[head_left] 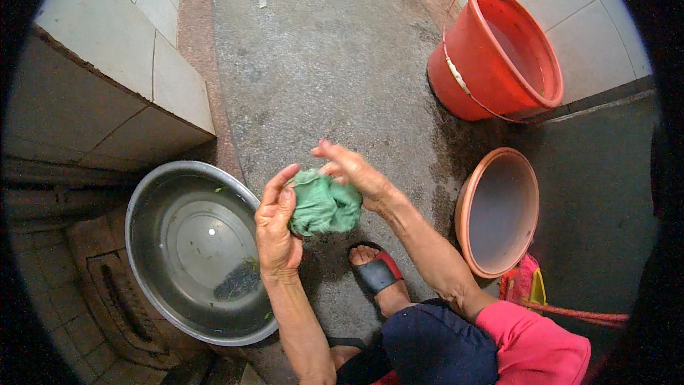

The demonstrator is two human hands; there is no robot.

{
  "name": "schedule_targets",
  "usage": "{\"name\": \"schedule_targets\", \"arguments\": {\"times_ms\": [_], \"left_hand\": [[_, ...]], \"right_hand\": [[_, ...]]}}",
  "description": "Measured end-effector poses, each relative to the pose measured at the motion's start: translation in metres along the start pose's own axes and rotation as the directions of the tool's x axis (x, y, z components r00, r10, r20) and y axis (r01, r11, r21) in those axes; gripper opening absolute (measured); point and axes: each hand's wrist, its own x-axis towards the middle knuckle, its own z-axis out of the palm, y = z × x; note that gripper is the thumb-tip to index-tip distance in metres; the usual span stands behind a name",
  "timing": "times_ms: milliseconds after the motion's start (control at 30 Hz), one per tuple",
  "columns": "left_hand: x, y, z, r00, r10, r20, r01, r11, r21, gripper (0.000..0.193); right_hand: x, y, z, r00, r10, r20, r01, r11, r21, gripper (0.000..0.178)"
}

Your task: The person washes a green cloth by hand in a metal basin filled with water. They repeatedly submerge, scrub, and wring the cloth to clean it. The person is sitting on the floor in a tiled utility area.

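Note:
A crumpled green cloth (322, 203) is bunched up in front of me, above the floor. My left hand (276, 221) grips its left side, thumb against the folds. At the cloth's upper right, my right hand (353, 175) has its fingers stretched apart and touches the edge; part of that hand is hidden by the cloth. Just left of my left forearm stands a wide metal basin (160, 199) holding shallow water, some green bits and a dark patch near its lower right.
A red bucket (456, 71) with a wire handle stands at far right, liquid inside. Nearer is an orange basin (467, 221) with cloudy water. A pink and yellow object (526, 279) lies below it. Tiled low wall (182, 71) at left; wet grey floor (306, 64); my sandalled foot (377, 271) below the cloth.

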Motion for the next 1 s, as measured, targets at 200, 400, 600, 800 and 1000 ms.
{"name": "schedule_targets", "arguments": {"times_ms": [200, 400, 600, 800, 1000], "left_hand": [[-0.002, -0.004, -0.016, 0.993, 0.061, -0.104, -0.043, 0.985, 0.165, 0.034], [0.013, -0.019, -0.013, 0.908, -0.009, -0.418, 0.029, 0.999, 0.041, 0.021], [0.023, -0.041, -0.037, 0.968, -0.218, -0.124, 0.157, 0.912, -0.378, 0.031], [0.043, -0.068, -0.083, 0.970, -0.070, 0.233, 0.149, 0.929, -0.339, 0.024], [0.017, -0.056, 0.002, 0.762, -0.263, -0.592, 0.209, 0.965, -0.159, 0.039]], "right_hand": [[-0.004, -0.018, 0.002, 0.981, -0.188, 0.053, 0.180, 0.976, 0.122, 0.015], [-0.013, -0.014, 0.021, 0.850, -0.522, 0.065, 0.486, 0.731, -0.479, 0.022], [-0.024, 0.035, 0.076, 0.561, -0.735, 0.381, 0.438, -0.126, -0.890, 0.019], [-0.038, 0.045, 0.081, 0.692, -0.628, 0.355, 0.351, -0.138, -0.926, 0.025], [-0.014, 0.071, 0.043, 0.616, -0.745, 0.257, 0.400, 0.015, -0.916, 0.013]]}}
